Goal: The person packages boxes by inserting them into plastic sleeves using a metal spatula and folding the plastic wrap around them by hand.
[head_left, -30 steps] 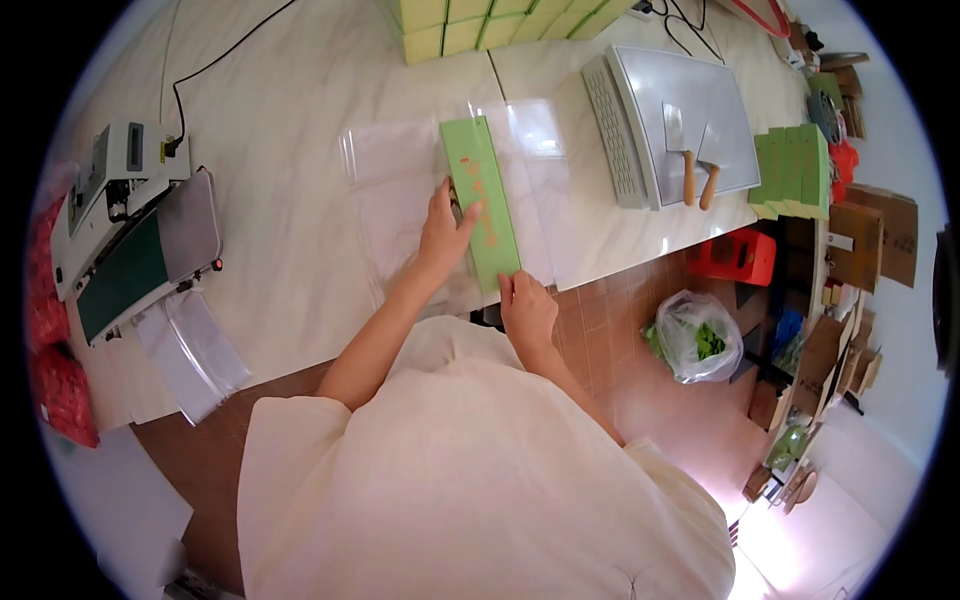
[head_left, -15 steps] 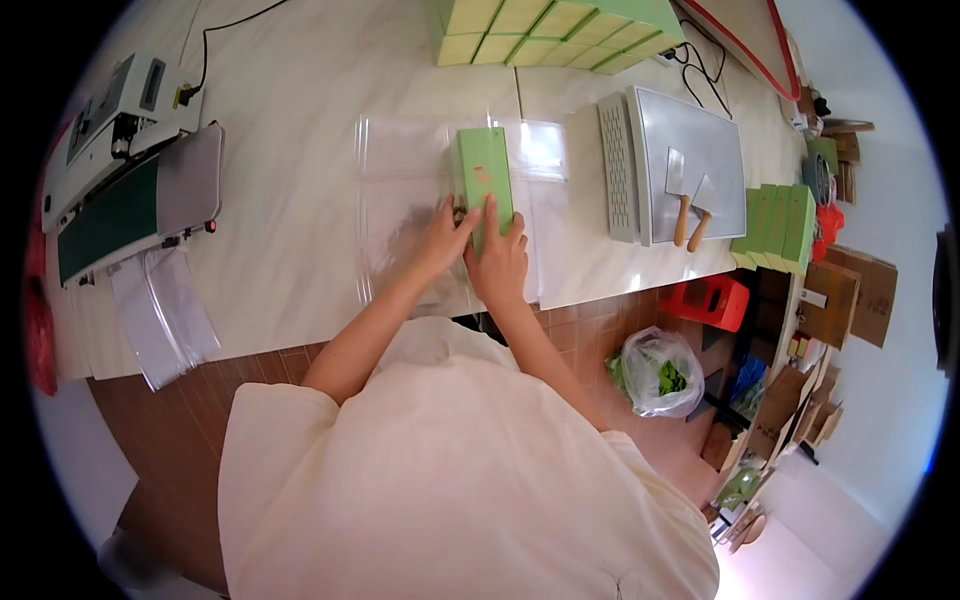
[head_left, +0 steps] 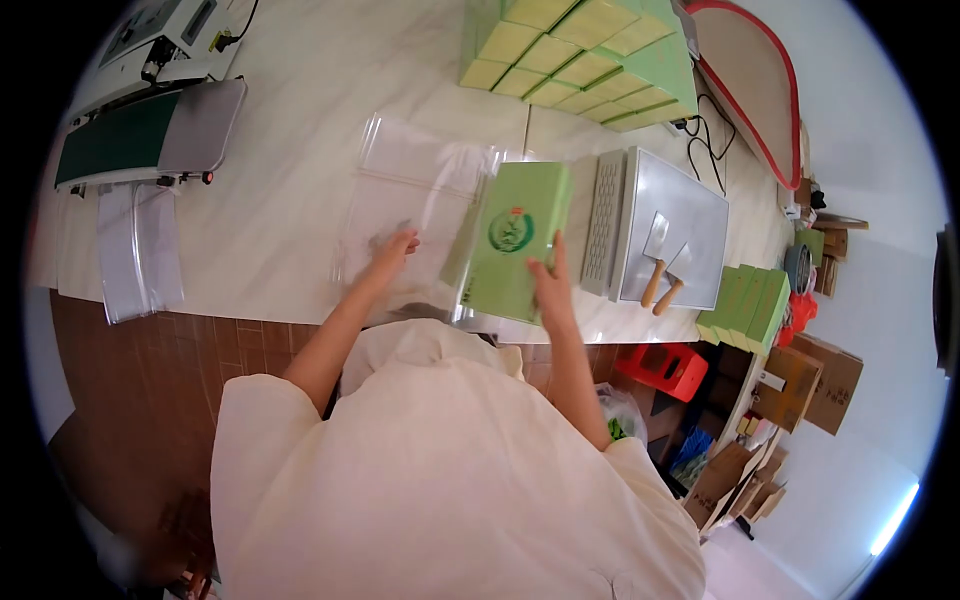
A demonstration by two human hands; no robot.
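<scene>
In the head view, we have the green box point(head_left: 515, 240) in front of us, between our left hand and the metal-topped appliance point(head_left: 672, 225). Its long axis runs from our near edge of the table point(head_left: 300, 210) away from us, with the far end leaning to the right. The broad face points up toward us, showing a red mark above a round dark-green emblem; small dark lettering sits near the lower left corner.

Our right hand point(head_left: 552, 290) is clamped on the box's right long side, thumb over the broad face and a finger extended along the edge. Whether the box touches the table we cannot tell.

Our left hand point(head_left: 392, 258) is over the clear plastic film point(head_left: 415, 165), well apart from the box, its fingers bent and pointing right. We cannot tell whether they pinch the film.

Two wooden-handled scrapers point(head_left: 664, 262) lie on the appliance. Beyond our box stands a stack of green boxes point(head_left: 590, 65); more upright green boxes point(head_left: 745, 303) stand right of the appliance. To our left is a machine with a dark green belt point(head_left: 120, 138).
</scene>
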